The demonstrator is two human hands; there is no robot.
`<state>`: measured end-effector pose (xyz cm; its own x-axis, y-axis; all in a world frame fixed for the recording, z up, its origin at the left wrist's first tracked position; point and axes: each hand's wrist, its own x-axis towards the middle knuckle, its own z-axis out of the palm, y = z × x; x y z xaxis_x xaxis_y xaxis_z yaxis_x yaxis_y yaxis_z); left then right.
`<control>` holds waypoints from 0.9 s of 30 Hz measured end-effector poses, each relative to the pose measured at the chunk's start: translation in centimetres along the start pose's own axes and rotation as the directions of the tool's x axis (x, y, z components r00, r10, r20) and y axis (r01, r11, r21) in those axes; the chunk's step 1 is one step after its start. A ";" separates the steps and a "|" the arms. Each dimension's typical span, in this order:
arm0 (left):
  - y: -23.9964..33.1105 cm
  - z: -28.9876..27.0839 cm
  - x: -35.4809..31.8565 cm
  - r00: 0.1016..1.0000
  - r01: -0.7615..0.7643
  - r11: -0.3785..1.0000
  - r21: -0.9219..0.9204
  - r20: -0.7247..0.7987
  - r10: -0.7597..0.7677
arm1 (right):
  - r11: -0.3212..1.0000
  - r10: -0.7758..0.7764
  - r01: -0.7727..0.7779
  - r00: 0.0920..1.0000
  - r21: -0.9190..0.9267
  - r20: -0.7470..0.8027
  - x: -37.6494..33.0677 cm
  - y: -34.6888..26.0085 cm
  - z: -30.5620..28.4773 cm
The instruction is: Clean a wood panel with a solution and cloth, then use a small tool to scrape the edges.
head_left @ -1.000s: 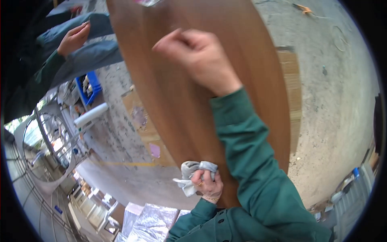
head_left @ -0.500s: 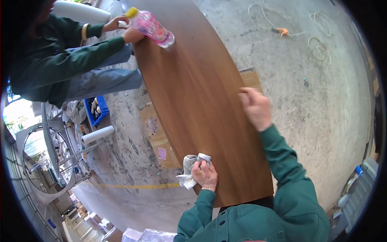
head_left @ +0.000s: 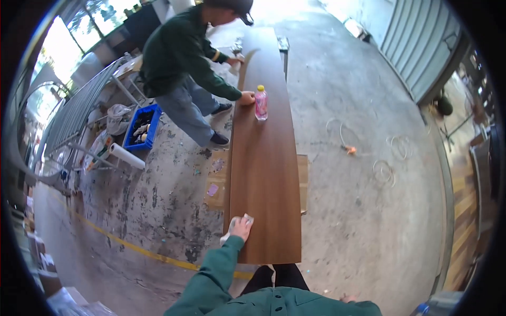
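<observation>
a: left hand [head_left: 241, 228] flat on a pale cloth [head_left: 235, 227], fingers closed down over it, pressing it onto the near left edge of the long brown panel [head_left: 266, 158].

b: right hand?

a: not in view; only green sleeves at the lower edge. cannot tell its state.

b: lie of the panel?

a: long axis running straight away from the fingers, toward the co-worker [head_left: 184, 68] at the far end. cloth at the near end, so most of the surface lying ahead of the hand and slightly to its right.

b: anything standing on it?

a: pink bottle with yellow cap [head_left: 261, 102], upright, well apart from the cloth, just beside the co-worker's hand [head_left: 246, 97].

b: containers?

a: blue crate [head_left: 140, 127] on the floor to the left, holding small items, possibly tins or tools; too small to tell. white roll [head_left: 126, 156] near it, cardboard [head_left: 216, 181] under the panel.
</observation>
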<state>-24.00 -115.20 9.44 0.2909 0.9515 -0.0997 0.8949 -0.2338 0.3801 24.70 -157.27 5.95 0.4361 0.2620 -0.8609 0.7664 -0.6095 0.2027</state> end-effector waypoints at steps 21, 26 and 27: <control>26.0 8.4 -16.0 0.759 0.412 0.830 -0.375 0.645 -0.086 | 0.640 0.345 0.011 0.889 0.768 -0.300 13.0 21.9 -21.1; 32.6 6.8 -11.8 0.795 0.565 0.731 -0.381 0.486 -0.361 | 0.487 0.478 -0.023 0.844 0.873 -0.245 20.5 29.4 -22.2; 32.6 6.8 -11.7 0.768 0.612 0.691 -0.385 0.499 -0.402 | 0.506 0.388 0.019 0.888 0.862 -0.247 21.2 26.6 -25.9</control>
<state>4.10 -135.30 16.76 0.0327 0.7249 -0.6880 0.6664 0.4972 0.5556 66.51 -148.56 5.15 0.8008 0.1813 -0.5709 -0.0107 -0.9486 -0.3162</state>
